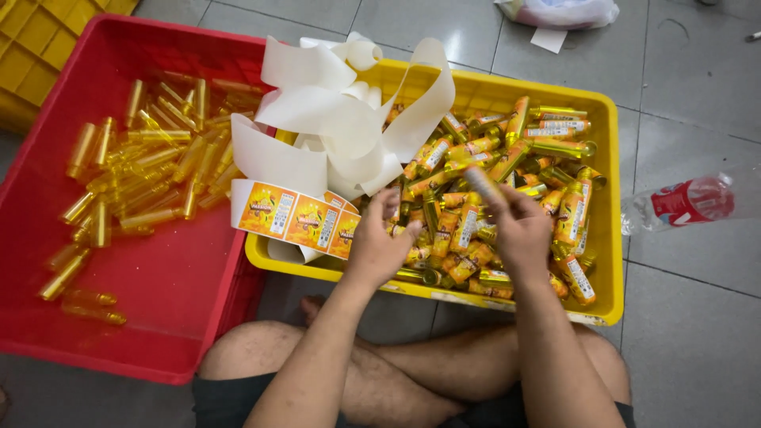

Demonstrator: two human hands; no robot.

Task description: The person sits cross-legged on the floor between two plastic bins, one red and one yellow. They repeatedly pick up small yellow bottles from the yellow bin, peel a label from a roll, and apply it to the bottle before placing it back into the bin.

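Note:
My right hand (519, 230) grips a small yellow bottle (480, 181), blurred, tilted up over the yellow crate (606, 119). My left hand (379, 242) hovers just left of it with fingers curled; whether it holds anything I cannot tell. A strip of orange labels (305, 218) on white backing paper (341, 119) hangs over the yellow crate's left rim, beside my left hand. The yellow crate holds several labelled yellow bottles (571, 210). The red crate (119, 333) on the left holds several plain yellow bottles (151, 158) with no labels.
I sit cross-legged on a grey tiled floor, my knees (254, 349) against both crates. A clear plastic bottle with a red label (686, 200) lies on the floor at right. A plastic bag (559, 12) lies at the top. Another yellow crate (32, 47) stands top left.

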